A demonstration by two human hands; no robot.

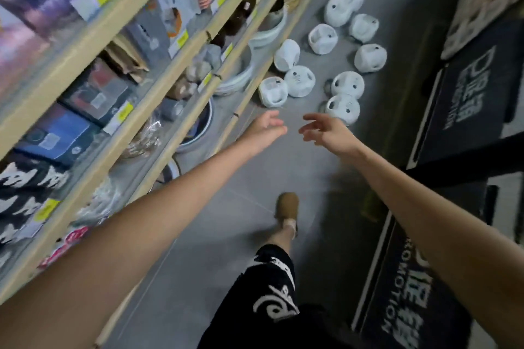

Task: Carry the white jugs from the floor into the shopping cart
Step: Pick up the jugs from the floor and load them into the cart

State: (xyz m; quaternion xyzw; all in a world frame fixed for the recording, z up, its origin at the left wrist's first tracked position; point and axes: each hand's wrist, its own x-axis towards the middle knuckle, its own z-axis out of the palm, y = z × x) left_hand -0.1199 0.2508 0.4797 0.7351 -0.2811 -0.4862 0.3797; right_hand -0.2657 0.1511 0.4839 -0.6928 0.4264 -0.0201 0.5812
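Forearms, both bare, stretch out from the bottom corners over the grey tiled floor. Below them a leg in black shorts with white swirls ends in a tan slipper; the other leg is out of sight. Dark signs with white "PROMOTION" lettering stand along the right edge, cut off by the frame.

Further out, the left hand hangs palm down, its grip loosely spread and holding nothing. The right hand hangs just beside it, fingers fanned apart and likewise empty. Neither hand touches a jug.

Beyond the fingertips, the smooth white plastic jugs lie clustered on the floor, about ten of them, most on their sides with dark dots on their bases; motion blur makes handles and spouts hard to tell apart. The nearest one sits just past the right hand.

Wooden-edged store shelves run along the left, packed with boxes, bowls and yellow price tags, all smeared by blur. No shopping cart can be made out.
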